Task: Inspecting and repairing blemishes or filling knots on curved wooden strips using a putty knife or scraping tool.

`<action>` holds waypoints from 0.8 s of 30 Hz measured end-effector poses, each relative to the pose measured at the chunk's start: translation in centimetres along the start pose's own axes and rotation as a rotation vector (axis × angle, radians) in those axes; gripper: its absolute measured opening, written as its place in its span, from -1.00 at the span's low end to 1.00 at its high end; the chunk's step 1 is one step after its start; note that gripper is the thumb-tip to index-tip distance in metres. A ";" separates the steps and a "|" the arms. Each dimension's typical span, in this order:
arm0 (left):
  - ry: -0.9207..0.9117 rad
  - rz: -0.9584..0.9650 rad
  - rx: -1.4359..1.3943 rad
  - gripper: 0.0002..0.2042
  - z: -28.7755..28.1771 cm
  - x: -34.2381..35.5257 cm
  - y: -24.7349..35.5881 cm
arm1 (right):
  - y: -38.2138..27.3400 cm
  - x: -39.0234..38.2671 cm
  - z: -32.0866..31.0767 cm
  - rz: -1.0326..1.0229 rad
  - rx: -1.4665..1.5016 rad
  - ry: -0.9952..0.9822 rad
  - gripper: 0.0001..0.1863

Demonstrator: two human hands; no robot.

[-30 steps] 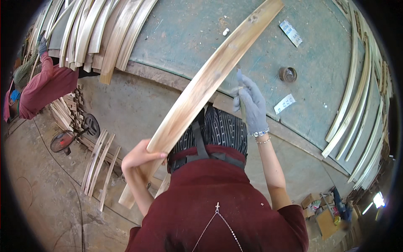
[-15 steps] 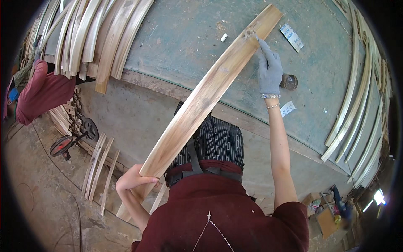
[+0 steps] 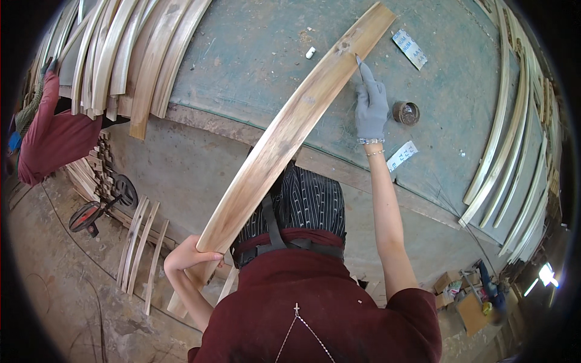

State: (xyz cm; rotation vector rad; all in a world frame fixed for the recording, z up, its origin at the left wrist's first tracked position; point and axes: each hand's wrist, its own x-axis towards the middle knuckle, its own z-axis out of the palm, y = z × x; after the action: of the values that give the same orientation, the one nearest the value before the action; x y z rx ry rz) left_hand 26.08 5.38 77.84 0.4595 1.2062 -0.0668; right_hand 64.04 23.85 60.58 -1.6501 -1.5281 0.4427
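Observation:
A long, curved wooden slat (image 3: 272, 145) slants from my lap up over the table. My bare left hand (image 3: 195, 260) grips its near end, thumb on top. My right hand (image 3: 370, 109), in a grey glove, points at the slat's far part with its index finger stretched forward. A small, thin dark tool (image 3: 358, 60) pokes out at that fingertip, at the slat's right edge; most of it is hidden by the fingers. Just beyond the tip is a knot (image 3: 344, 46) in the wood. A small round tub of brown stuff (image 3: 407, 113) stands right of the glove.
Curved slats lie at the table's left (image 3: 163, 60) and right (image 3: 493, 139). Blue-and-white printed scraps (image 3: 410, 49) and a small white piece (image 3: 310, 52) lie on the green tabletop (image 3: 254, 66). A person in a maroon sleeve (image 3: 60, 136) is at far left.
My right hand has drawn back slightly from the knot to the slat's right edge. My left hand keeps its grip. The whole view has shifted a little.

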 end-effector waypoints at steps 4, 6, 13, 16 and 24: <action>-0.023 0.000 0.004 -0.73 -0.3 0.0 -0.1 | -0.9 -1.0 -1.8 0.109 -0.130 -0.107 -0.55; -0.019 0.016 0.005 -0.75 -0.7 0.0 -0.6 | -0.7 -1.3 -2.7 0.092 -0.185 -0.094 -0.53; 0.018 -0.023 0.003 -0.75 -0.5 -0.2 0.2 | -0.8 2.8 -5.1 0.178 0.122 -0.181 -0.66; 0.032 -0.026 0.009 -0.75 -0.5 -0.3 0.4 | -0.4 5.8 -6.0 0.209 0.106 -0.317 -0.74; 0.059 -0.006 0.078 -0.71 -0.8 -0.6 1.1 | 1.5 9.2 -6.5 0.156 0.057 -0.712 -0.73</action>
State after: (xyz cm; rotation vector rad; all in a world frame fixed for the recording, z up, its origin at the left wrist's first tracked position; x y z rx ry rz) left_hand 25.48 6.57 78.51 0.5297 1.2660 -0.1065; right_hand 71.62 30.53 65.84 -1.6573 -1.8553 1.2476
